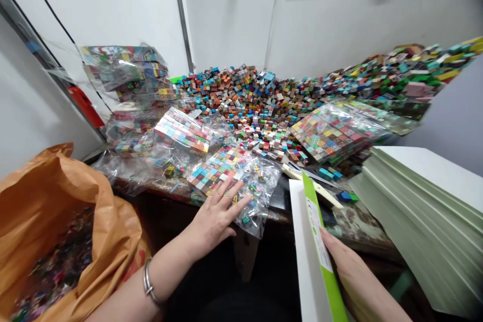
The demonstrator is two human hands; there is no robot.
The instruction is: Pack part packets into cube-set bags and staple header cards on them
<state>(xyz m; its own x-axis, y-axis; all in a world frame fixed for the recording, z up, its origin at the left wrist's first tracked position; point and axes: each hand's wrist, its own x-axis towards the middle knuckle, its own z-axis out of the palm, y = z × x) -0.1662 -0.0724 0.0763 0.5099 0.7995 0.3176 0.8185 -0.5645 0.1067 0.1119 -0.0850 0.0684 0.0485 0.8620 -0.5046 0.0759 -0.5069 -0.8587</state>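
Right now my left hand (217,217) lies flat with its fingers spread wide, resting on the near edge of a clear plastic bag of small coloured cubes (232,168) in the middle of the table. My right hand (341,256) holds a white flat carton with a green edge (307,261) upright at the near right, with my fingers pressed along the green side and my thumb hidden behind it. A crumpled orange plastic sack (56,201) gapes at the near left. Pale green stacked cartons (415,211) sit right, and a heap of loose coloured cubes (264,95) fills the far side.
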